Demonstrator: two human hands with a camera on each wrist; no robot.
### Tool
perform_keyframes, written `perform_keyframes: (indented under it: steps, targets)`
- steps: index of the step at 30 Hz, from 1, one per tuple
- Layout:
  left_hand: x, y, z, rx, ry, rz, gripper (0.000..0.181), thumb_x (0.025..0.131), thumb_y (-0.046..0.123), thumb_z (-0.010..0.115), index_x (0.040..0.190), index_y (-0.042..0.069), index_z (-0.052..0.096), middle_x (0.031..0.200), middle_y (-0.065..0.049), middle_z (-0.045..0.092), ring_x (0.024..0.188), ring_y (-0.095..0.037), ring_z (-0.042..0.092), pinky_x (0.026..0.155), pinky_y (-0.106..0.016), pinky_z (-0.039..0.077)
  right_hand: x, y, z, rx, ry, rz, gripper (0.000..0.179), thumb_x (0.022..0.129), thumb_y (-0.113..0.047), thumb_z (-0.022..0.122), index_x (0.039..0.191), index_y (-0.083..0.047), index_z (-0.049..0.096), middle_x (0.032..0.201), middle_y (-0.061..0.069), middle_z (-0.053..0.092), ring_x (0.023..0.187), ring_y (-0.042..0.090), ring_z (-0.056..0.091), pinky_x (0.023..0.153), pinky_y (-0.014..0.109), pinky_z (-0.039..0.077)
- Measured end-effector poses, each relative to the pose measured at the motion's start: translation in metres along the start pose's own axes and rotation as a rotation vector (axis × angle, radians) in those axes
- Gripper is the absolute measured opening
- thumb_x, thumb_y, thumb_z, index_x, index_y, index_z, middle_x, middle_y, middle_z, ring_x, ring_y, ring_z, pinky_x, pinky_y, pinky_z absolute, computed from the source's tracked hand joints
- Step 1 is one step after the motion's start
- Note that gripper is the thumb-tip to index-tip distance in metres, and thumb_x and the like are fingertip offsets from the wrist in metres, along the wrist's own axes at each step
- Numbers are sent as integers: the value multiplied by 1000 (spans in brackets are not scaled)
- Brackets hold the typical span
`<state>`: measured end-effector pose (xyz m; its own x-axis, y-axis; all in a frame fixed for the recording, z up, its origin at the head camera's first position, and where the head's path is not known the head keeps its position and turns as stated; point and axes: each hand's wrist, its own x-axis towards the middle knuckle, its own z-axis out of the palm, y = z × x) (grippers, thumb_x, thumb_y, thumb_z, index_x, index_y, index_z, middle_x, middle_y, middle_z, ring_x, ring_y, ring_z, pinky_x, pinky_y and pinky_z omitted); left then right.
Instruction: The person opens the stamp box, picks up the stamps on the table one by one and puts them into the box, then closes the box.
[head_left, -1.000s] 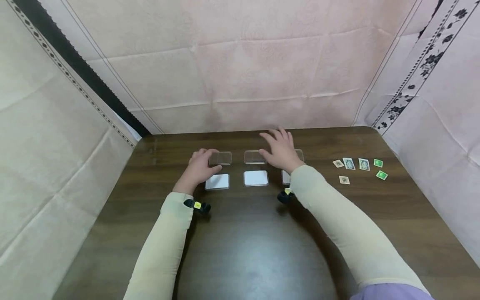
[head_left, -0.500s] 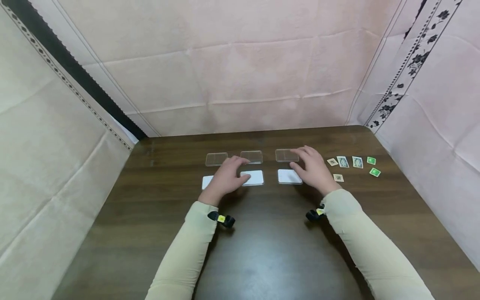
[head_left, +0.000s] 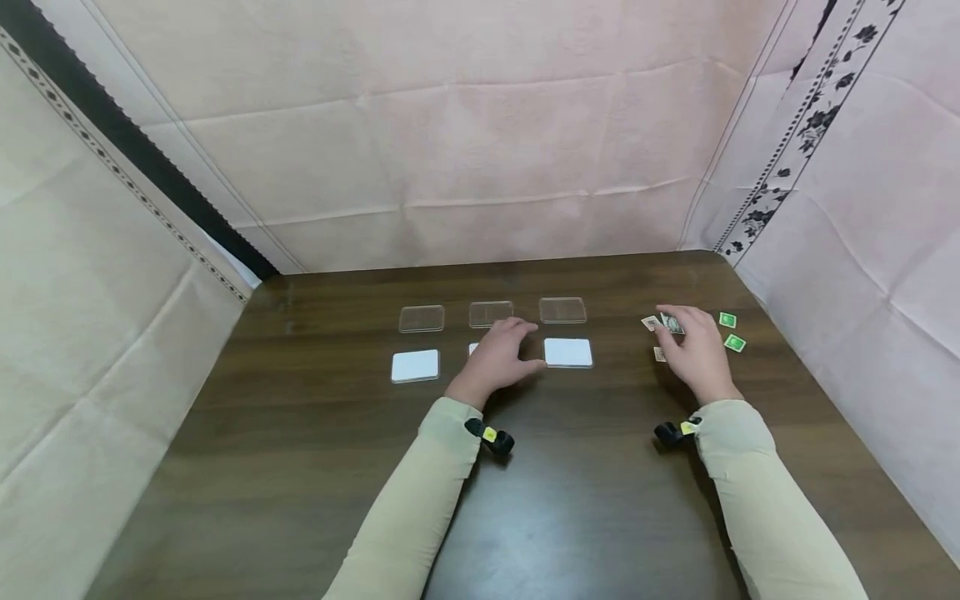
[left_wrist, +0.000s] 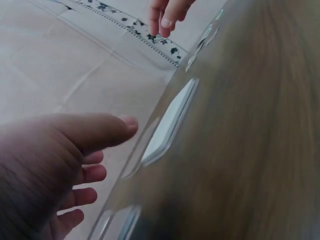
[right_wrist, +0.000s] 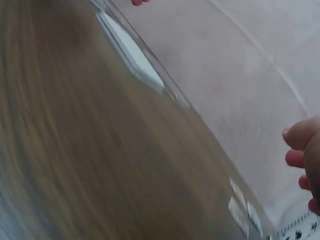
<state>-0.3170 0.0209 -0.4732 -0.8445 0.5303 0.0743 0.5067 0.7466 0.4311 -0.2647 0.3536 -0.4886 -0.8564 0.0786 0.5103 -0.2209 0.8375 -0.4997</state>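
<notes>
In the head view my left hand (head_left: 501, 358) hovers over the middle white-filled clear case, hiding most of it, with thumb and fingers apart and nothing between them. White-filled cases (head_left: 416, 366) lie to its left and, near the fingertips, to its right (head_left: 567, 352). My right hand (head_left: 697, 350) is over the stamps at the right, fingers loosely bent. Beside its thumb and fingertips lie a portrait stamp (head_left: 674, 324) and small pale stamps (head_left: 649, 322). The other portrait stamp is hidden beneath this hand. In the right wrist view, the fingers (right_wrist: 299, 137) stand above the tabletop, holding nothing.
Three clear empty lids (head_left: 422, 318) lie in a row behind the white-filled cases. Two green stamps (head_left: 735, 342) sit right of my right hand. The brown wooden table (head_left: 300, 433) ends at a pale cloth backdrop (head_left: 480, 167), with cloth on both sides too.
My right hand has moved right, from the right-hand case and lid to the stamps. My left hand has drifted right from the left case to the middle one. The view has shifted slightly.
</notes>
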Motion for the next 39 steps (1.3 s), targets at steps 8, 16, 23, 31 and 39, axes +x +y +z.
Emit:
perform_keyframes:
  steps: [8, 16, 23, 31, 39]
  targets:
    - [16, 14, 19, 138, -62, 20, 78, 92, 55, 67, 152, 12, 45, 154, -7, 45, 145, -25, 38, 120, -38, 27, 1, 31, 2, -22, 65, -8, 31, 96, -6, 60, 125, 4, 64, 127, 27, 60, 128, 49, 44, 111, 59, 28]
    - [18, 10, 29, 233, -50, 23, 74, 94, 57, 62, 151, 12, 47, 152, -5, 47, 142, -23, 41, 120, -35, 27, 10, 56, 6, -124, -25, 65, 38, 99, -12, 51, 134, 4, 57, 140, 28, 50, 136, 53, 33, 113, 66, 17]
    - [19, 13, 32, 266, -45, 43, 72, 96, 58, 58, 150, 11, 49, 150, -5, 48, 140, -24, 42, 119, -36, 29, 15, 66, 4, -204, -207, 161, 46, 106, -27, 42, 147, -7, 47, 155, 27, 31, 146, 54, 11, 113, 72, -3]
    - [17, 15, 31, 292, -31, 58, 65, 97, 54, 58, 145, 11, 54, 147, -6, 51, 137, -24, 44, 117, -36, 32, 18, 71, 7, -205, -230, 195, 40, 104, -28, 45, 139, -10, 52, 156, 29, 25, 147, 54, 6, 113, 71, -8]
    - [15, 14, 33, 276, -23, 66, 63, 97, 55, 59, 143, 13, 55, 145, -5, 51, 137, -23, 44, 118, -36, 31, 19, 67, 6, -194, -246, 220, 36, 103, -26, 45, 134, -8, 52, 154, 32, 23, 147, 53, 3, 113, 70, -11]
